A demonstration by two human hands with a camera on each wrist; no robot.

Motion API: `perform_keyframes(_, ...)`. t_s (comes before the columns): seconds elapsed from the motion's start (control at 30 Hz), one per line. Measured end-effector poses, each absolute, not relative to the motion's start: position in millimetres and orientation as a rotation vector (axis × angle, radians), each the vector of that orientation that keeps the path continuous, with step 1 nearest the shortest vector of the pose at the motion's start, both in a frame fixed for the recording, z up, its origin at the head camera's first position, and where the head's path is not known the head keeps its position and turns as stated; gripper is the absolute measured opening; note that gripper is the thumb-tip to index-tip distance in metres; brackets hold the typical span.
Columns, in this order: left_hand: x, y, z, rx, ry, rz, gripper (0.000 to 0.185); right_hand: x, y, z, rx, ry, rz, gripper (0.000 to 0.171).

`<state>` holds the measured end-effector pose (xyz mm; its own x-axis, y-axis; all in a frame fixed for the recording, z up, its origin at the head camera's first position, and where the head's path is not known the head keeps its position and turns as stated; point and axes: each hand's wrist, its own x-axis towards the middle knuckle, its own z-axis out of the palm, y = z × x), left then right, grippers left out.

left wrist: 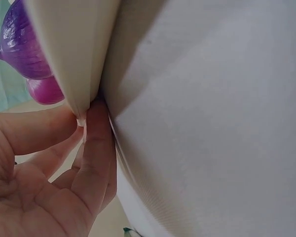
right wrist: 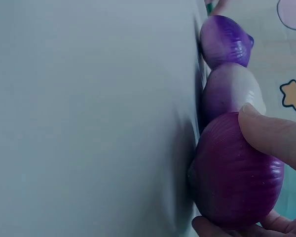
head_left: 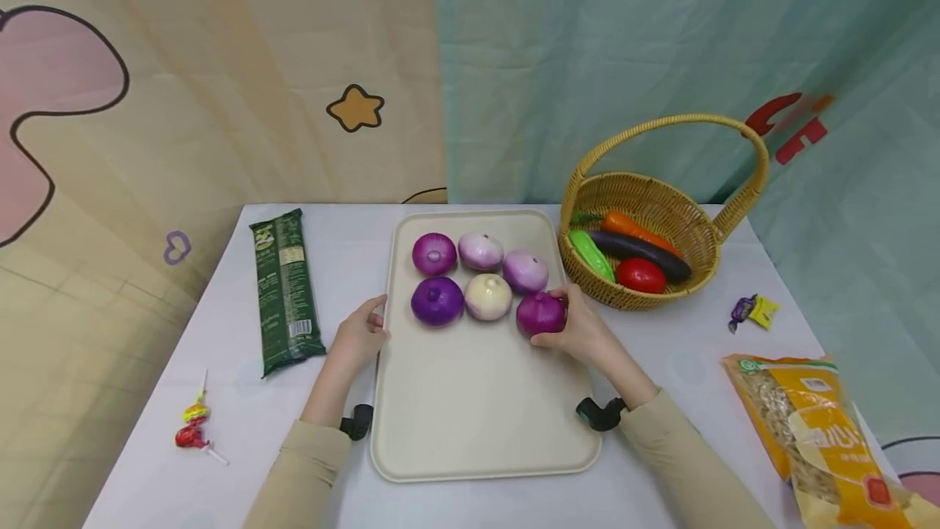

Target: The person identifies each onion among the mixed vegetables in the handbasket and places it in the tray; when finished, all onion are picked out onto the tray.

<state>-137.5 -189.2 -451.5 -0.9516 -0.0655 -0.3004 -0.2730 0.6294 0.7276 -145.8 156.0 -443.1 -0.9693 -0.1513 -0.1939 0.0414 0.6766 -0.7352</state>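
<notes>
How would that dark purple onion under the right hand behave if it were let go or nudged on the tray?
The purple onion is round, so it would probably roll on the flat tray. Its skin looks glossy, so possibly a bit slippery. The right hand holds it with thumb and fingers alone, so it seems light.

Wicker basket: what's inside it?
The wicker basket holds an orange carrot, a dark eggplant, a green cucumber and a red tomato. Anything beneath them is covered.
</notes>
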Motion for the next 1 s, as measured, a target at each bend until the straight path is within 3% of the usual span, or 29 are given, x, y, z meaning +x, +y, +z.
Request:
perform_keyframes(0.2, -135, -191, -452, -0.290, 2.599, 1.233, 0.063, -148, 149, -449, -0.152, 2.632, -1.239, 0.082)
perform_keyframes(0.43, -132, -192, -452, -0.297, 2.601, 1.229, 0.063, -145, 151, -449, -0.185, 2.571, -1.300, 0.101)
perform_keyframes(0.6, -134, -193, -452, -0.306, 2.610, 1.218, 0.064, -144, 157, -444, -0.195, 2.511, -1.368, 0.103)
perform_keyframes(0.8, -137, -194, -452, -0.293, 2.617, 1.212, 0.063, -142, 166, -436, -0.175, 2.464, -1.459, 0.097)
perform_keyframes(1.0, -136, -190, -445, -0.188, 2.703, 1.171, 0.056, -132, 180, -428, -0.203, 2.511, -1.532, 0.073)
